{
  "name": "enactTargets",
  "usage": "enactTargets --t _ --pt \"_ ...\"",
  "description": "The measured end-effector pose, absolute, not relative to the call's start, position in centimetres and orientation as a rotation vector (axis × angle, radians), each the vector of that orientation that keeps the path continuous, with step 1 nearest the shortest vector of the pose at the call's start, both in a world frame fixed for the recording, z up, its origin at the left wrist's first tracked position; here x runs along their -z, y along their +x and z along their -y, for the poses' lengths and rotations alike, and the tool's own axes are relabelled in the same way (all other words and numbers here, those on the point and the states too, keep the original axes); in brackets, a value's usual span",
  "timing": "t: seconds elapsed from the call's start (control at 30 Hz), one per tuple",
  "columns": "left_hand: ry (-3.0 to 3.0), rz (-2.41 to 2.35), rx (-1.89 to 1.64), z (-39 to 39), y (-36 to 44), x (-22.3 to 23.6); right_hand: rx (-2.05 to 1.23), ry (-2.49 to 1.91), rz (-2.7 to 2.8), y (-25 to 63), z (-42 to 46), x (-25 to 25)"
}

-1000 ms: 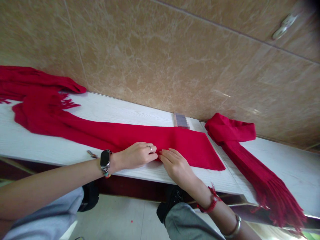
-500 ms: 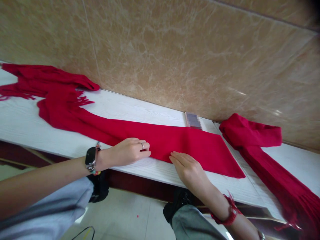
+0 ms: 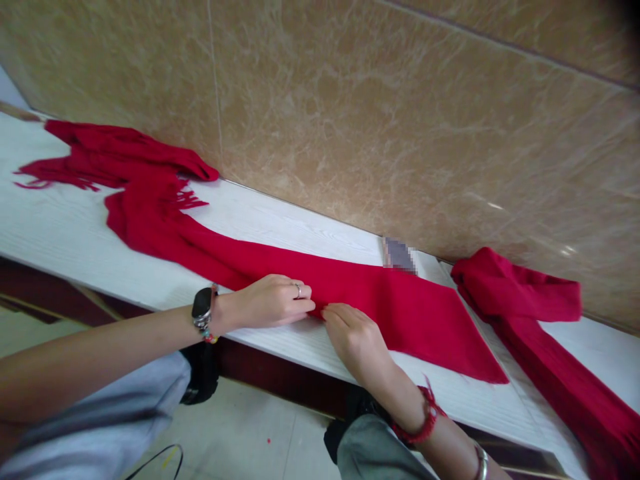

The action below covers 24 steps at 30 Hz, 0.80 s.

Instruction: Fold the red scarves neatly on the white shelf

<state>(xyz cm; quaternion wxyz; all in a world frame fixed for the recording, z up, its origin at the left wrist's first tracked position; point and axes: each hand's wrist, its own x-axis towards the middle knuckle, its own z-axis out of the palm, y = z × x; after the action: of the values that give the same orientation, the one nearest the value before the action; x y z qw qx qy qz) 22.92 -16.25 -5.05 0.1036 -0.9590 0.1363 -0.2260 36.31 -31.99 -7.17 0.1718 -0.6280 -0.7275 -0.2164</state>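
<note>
A long red scarf (image 3: 295,263) lies stretched along the white tabletop, flat at its right end and bunched toward the left. My left hand (image 3: 277,301), with a ring and a dark wristband, is closed on the scarf's near edge around mid-length. Close beside it on the right, my right hand (image 3: 353,333) has its fingers pressed together at the same edge, pinching the cloth. Both thumbs and the exact grip are hidden under the hands. The fingertips of the two hands are almost touching.
A second red scarf (image 3: 520,287) is looped on the right side of the white tabletop (image 3: 280,215). More red fringed cloth (image 3: 125,150) is heaped at the far left. A small blurred rectangular object (image 3: 399,256) stands by the marble-patterned wall (image 3: 325,120). A thin cable (image 3: 177,460) lies on the floor.
My right hand has moved left along the near edge, narrowing the space between the hands. The view has shifted, so the scarves appear farther right.
</note>
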Motion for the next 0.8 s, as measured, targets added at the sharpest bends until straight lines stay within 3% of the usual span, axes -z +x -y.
enactTargets --t 0.8 --pt "-2.819 -0.369 0.584 14.0 21.1 5.3 0.452 -1.916 1.992 34.3 29.0 6.4"
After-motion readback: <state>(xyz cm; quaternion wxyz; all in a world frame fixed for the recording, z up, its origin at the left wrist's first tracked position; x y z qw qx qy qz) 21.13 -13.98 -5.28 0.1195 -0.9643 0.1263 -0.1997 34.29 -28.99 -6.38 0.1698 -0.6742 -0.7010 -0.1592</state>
